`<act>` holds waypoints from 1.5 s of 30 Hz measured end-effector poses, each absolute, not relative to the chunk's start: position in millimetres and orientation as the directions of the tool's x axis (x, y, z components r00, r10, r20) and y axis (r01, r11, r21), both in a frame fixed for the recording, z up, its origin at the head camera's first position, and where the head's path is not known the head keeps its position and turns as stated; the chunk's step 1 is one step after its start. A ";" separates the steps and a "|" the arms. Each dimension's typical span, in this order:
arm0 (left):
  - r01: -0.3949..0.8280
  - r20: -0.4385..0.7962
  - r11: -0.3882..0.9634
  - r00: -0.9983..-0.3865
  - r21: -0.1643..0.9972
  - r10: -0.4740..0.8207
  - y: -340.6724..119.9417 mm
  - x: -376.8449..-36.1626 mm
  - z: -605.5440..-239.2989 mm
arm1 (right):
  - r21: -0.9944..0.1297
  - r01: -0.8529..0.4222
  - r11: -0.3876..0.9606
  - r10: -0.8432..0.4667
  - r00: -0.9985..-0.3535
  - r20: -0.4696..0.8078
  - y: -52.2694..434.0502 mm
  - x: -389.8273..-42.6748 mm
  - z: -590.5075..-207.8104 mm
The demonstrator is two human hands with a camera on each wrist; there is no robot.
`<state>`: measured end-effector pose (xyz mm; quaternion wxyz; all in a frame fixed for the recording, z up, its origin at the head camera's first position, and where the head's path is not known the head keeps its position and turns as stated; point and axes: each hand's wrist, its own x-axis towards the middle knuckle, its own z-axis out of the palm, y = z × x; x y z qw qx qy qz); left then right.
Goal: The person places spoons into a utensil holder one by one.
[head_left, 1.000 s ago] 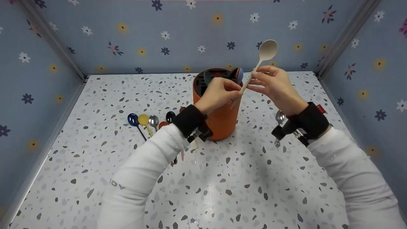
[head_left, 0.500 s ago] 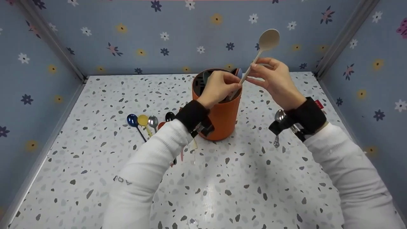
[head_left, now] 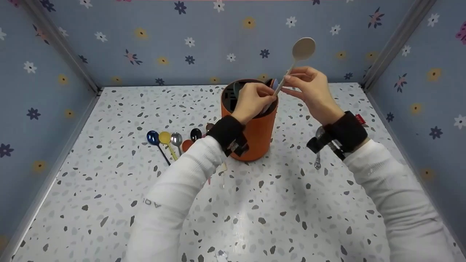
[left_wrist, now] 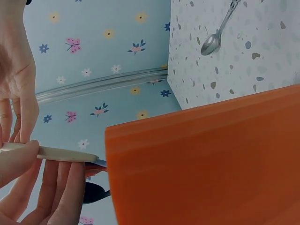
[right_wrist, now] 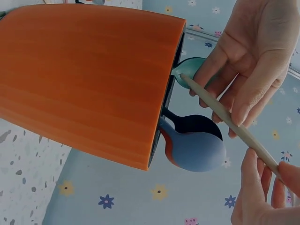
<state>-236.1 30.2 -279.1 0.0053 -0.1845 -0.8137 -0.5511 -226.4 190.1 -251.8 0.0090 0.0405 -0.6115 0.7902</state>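
Two hands share one cream spoon: the left hand pinches the lower handle between thumb and fingers, while the right hand grips it higher, nearer the bowl. We see the spoon tilted, bowl up, above the rim of an orange utensil holder — its handle tip, seen from the right wrist, just outside the mouth. A teal spoon, a black spoon and a periwinkle spoon stand in it, bowls out. We judge the step to be aiming the handle at the slotted insert; the next move, as we read it, calls for a steeper angle and a free slot. From the head, the left hand hides part of the insert, so we cannot tell which slot the tip faces. Both wrist views cut off the cream bowl. The left sleeve obscures spoons on the speckled tabletop — a navy spoon shows beyond it.
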 end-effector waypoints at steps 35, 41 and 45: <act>0.223 0.190 0.118 -0.951 0.968 0.245 -7.4 -218.2 -307.7 | -0.995 0.097 -0.021 -0.132 -0.987 -0.094 223.7 -223.1 -333.0; 0.236 0.206 0.085 -0.942 0.968 0.264 -20.7 -209.8 -312.6 | -0.986 0.165 -0.008 -0.142 -0.976 -0.162 224.9 -221.0 -352.1; 0.240 0.210 0.077 -0.937 0.968 0.280 -30.8 -205.4 -318.2 | -0.980 0.199 -0.003 -0.158 -0.968 -0.196 224.0 -218.4 -365.6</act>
